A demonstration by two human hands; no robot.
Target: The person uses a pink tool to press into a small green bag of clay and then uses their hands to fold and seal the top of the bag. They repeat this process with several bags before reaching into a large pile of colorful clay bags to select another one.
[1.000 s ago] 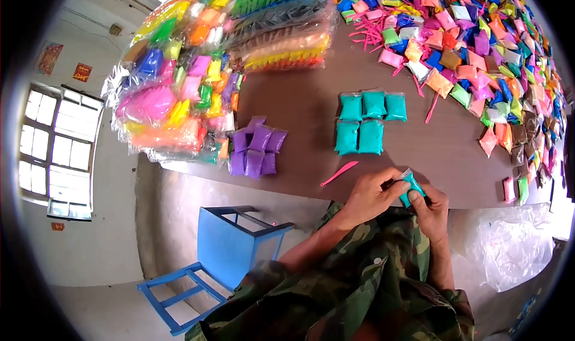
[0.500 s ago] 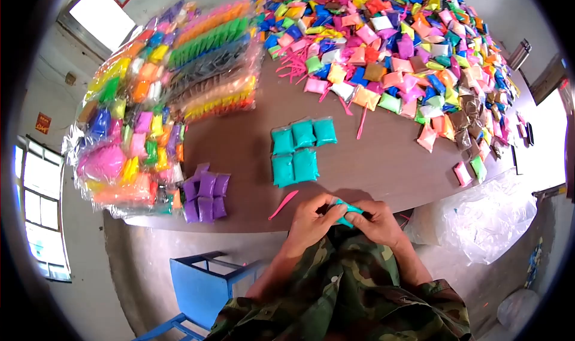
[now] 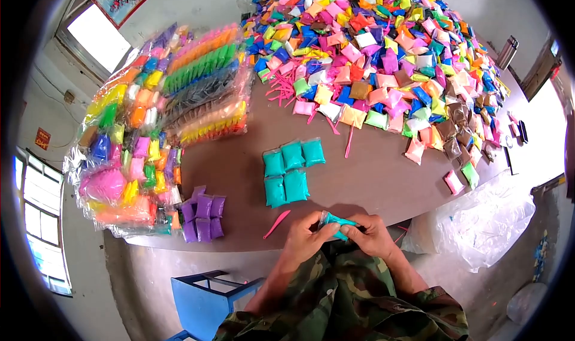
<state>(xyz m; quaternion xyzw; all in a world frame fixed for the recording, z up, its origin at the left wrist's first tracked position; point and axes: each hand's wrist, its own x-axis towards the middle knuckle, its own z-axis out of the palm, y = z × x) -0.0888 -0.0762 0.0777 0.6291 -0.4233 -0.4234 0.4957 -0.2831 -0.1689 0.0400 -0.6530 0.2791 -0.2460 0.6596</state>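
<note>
two hands (image 3: 336,233), fingers nearly closed, pinch one teal packet (image 3: 339,226) near the pink tool (image 3: 276,224).

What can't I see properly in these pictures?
All in the head view:
Part of the turquoise packet, hidden by the left hand and right hand.
The inside of the big packet pile, under its top packets.
The rest of the blue chair, past the bottom edge.
Any words on the red wall poster, too small.
</note>
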